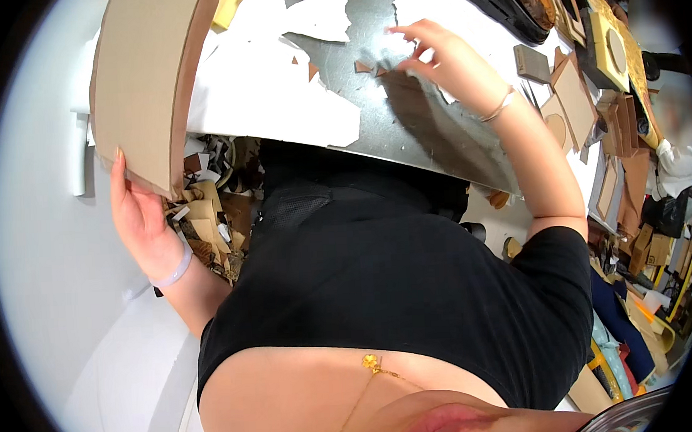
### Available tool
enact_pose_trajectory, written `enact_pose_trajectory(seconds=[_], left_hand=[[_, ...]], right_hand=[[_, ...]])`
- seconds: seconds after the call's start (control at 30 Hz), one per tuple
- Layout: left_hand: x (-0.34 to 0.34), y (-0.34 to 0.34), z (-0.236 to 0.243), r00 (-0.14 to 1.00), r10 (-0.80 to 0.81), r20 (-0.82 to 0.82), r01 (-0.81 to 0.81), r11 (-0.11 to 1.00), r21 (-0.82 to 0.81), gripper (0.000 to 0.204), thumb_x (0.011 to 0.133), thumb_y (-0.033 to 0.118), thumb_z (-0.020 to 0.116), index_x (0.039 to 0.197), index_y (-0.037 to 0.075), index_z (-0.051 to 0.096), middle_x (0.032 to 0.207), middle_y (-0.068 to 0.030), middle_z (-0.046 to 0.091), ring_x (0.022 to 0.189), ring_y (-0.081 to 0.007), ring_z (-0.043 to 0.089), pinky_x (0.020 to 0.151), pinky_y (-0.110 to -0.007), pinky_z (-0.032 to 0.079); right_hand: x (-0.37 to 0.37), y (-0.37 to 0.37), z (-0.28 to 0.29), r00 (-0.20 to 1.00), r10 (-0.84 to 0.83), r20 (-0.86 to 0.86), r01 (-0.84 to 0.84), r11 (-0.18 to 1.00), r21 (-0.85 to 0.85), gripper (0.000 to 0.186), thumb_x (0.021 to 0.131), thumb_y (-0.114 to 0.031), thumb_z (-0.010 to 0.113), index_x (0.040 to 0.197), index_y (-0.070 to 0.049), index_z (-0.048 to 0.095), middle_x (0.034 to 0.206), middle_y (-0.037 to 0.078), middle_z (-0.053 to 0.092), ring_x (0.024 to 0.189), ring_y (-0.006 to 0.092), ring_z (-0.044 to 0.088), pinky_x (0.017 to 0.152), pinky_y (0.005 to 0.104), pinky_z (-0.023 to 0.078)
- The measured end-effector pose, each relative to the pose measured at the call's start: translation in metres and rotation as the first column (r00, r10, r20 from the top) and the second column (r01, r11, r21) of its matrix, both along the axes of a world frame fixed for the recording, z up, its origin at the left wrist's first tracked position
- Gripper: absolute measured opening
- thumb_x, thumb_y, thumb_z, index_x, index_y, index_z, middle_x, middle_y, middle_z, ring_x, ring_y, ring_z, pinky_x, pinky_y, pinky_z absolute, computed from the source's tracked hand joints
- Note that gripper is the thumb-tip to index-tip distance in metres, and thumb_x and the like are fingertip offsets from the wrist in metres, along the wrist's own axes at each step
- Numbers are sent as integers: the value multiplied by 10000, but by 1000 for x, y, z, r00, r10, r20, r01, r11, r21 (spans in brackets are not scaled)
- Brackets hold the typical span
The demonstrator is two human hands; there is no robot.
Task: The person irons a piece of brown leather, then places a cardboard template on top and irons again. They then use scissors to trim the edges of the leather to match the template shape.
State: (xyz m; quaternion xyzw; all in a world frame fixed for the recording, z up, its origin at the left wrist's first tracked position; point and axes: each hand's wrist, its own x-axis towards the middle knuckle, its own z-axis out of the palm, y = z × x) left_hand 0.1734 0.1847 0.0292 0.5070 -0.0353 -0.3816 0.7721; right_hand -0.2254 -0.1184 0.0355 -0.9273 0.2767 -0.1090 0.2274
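At the left, my left hand (142, 225) grips the lower edge of a large, slightly curved panel or box-like piece (143, 90), with a beige face and brown sides. The thumb lies on its face, and the other fingers are partly hidden. The piece stands tilted at the left end of the table. Over the grey metal tabletop (435, 139), my right hand (455, 64) hovers with fingers bent and apart, and no object shows between them. Below its fingertips lie small brown scraps (362, 66). Torn white paper (264, 104) covers the table's left part.
Off-cuts fill the space (211, 222) below the table's left end. To the right are a grey block (532, 63), brown flat pieces (574, 102) and a yellow block (610, 50). A long dark object (499, 8) lies at the far right. A white wall (45, 229) borders the left.
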Motion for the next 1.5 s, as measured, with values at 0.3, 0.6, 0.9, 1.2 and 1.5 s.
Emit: enact_pose_trajectory(seconds=[0.3,0.6,0.9,1.2,1.5], left_hand=[[2,3,2,1000,10,-11,-9,1000,7,423,1074,177,563,1449,-14,516,1450,-109,601,1326,-243,582,1115,-423,490],[9,25,-9,999,28,-20,-28,999,28,456,1070,216,578,1463,1,490,1433,-100,603,1313,-220,583,1083,-410,507],[20,38,-11,998,23,-53,-23,1000,-1,411,1083,199,549,1438,-8,527,1419,-109,631,1291,-233,616,1093,-406,510],[10,34,-8,999,23,-40,-24,999,-28,399,1083,190,545,1431,-5,528,1412,-110,632,1285,-232,616,1086,-407,513],[6,31,-4,998,51,-35,-52,998,-47,404,1080,179,548,1431,-20,523,1415,-128,628,1286,-245,620,1081,-411,526]], right_hand=[[36,-1,-24,970,214,-119,-221,974,-52,187,961,-84,655,1138,-77,714,1049,109,675,981,297,685,885,365,568],[28,-8,-19,964,159,-215,-162,987,0,74,965,-90,667,1015,-35,669,1011,111,673,918,271,682,862,349,567],[24,-5,-9,969,167,-185,-164,986,29,159,968,-136,688,1106,-58,695,1036,107,685,953,279,685,880,356,571],[30,-10,-20,946,184,-267,-207,976,-63,150,995,-183,659,1061,-58,712,1036,101,685,938,282,689,884,357,580],[99,10,5,947,302,107,-312,946,85,208,979,-187,686,1092,-13,696,1005,135,708,948,252,691,889,369,566]])
